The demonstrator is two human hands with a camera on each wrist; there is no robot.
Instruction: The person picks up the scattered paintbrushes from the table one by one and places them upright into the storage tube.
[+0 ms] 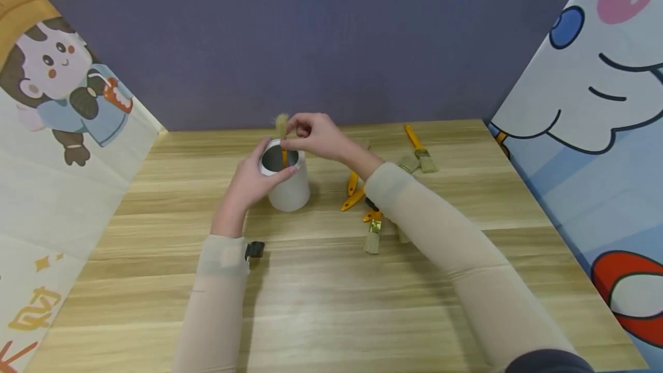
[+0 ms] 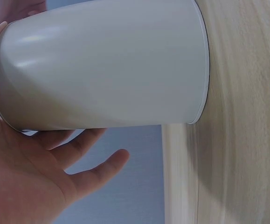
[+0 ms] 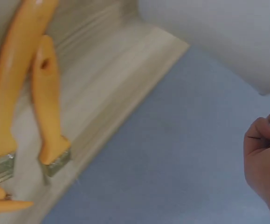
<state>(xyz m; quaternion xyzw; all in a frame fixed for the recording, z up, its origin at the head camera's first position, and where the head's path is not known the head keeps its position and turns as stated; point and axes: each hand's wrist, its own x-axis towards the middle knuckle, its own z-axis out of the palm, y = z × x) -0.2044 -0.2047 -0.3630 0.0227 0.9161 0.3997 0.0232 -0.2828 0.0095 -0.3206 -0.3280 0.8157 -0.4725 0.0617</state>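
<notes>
A white cylindrical can [image 1: 290, 191] stands upright on the table, its open mouth facing up. My left hand [image 1: 250, 182] grips it near the rim, thumb on the near side and fingers around the far left. In the left wrist view, the can [image 2: 107, 65] fills the upper part, and some fingers of the left hand [image 2: 30, 179] extend past it. Over the mouth, my right hand [image 1: 325, 138] pinches a paintbrush [image 1: 281, 124], bristles up and orange handle down inside the can. The right wrist view shows the right hand [image 3: 267, 163] curled beside the can [image 3: 218, 32]; the brush is nearly all hidden there.
Several orange-handled paintbrushes lie to the right, partly under my right forearm, including one brush [image 1: 373, 238] with bristles toward me. Another brush [image 1: 420, 148] lies farther back. A dark grey-blue panel [image 1: 321, 45] rises behind the wooden table [image 1: 311, 315]; printed sheets flank both sides.
</notes>
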